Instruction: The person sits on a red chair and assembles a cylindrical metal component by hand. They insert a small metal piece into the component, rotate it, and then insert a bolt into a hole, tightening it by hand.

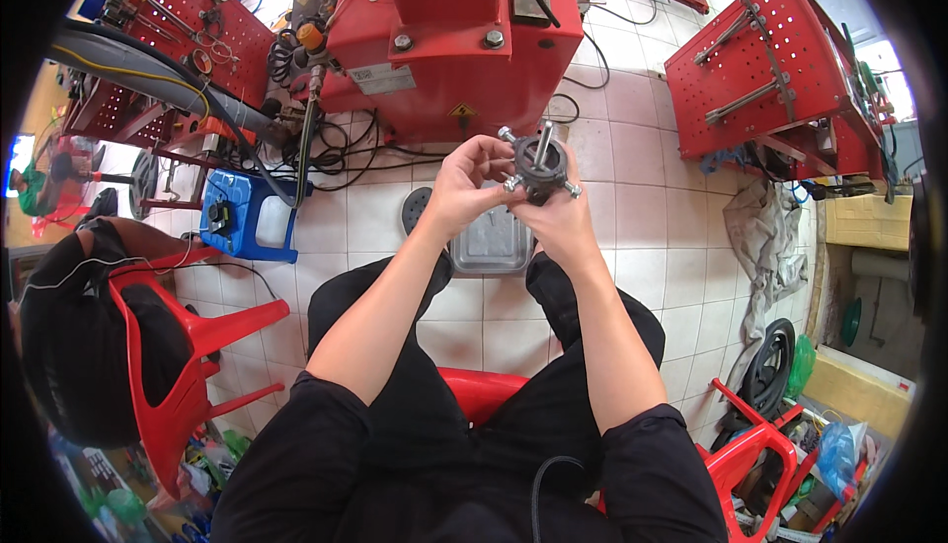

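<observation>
Both my hands are held out in front of me, above the floor between my knees. They hold a dark round metal part [540, 176] with an open ring at its top. Several silver bolts stick out around its sides, and one longer bolt stands up through the middle. My right hand [559, 222] grips it from below and from the right. At its left side, the fingers of my left hand [471, 186] are curled against the part near two bolts. Below my hands a grey rectangular plastic container [491, 257] sits on the floor, partly hidden by them.
A large red machine [449, 69] stands ahead, with black cables on the tiles beside it. To the left are a blue plastic stool [232, 212] and a red chair [202, 331] with dark cloth. A red perforated panel [760, 79] and a grey cloth [765, 247] are at right.
</observation>
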Tool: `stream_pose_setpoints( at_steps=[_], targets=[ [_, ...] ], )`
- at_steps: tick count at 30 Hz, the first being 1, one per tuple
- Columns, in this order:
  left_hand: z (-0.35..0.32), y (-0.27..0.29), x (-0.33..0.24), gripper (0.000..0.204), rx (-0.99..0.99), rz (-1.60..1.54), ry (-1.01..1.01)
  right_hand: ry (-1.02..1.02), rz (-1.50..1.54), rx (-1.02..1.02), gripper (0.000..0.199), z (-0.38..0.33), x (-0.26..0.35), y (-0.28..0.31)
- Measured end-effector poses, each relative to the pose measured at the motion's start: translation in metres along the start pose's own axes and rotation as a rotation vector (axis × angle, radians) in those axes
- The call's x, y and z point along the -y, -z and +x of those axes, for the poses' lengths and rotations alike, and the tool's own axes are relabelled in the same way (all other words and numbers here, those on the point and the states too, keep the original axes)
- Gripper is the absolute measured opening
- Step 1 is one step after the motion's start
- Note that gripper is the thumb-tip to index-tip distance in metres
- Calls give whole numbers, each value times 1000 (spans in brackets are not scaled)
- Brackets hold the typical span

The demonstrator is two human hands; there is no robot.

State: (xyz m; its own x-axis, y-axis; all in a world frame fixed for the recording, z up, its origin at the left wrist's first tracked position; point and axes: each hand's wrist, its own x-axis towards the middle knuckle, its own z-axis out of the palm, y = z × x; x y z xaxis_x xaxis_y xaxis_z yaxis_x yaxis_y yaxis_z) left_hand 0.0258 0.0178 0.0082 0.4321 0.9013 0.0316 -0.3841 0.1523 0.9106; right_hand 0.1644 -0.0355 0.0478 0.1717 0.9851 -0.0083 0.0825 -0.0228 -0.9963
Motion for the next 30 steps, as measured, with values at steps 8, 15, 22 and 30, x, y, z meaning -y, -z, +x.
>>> stream_pose_setpoints(
  at_steps=[8, 15, 22, 30],
  targets=[
    [-11, -2, -10, 20, 41, 473, -336, 247, -266, -282, 49, 4, -7, 7],
    [-11, -8, -2, 26, 13, 486, -273, 377, -476, -284, 54, 5, -11, 8],
    [-12, -19, -5, 32, 30, 339, -134, 435, -605, -293, 57, 6, -12, 11],
    [-14, -18, -7, 29, 13, 544, -100, 421, -626, -307, 56, 6, -8, 9]
  ],
)
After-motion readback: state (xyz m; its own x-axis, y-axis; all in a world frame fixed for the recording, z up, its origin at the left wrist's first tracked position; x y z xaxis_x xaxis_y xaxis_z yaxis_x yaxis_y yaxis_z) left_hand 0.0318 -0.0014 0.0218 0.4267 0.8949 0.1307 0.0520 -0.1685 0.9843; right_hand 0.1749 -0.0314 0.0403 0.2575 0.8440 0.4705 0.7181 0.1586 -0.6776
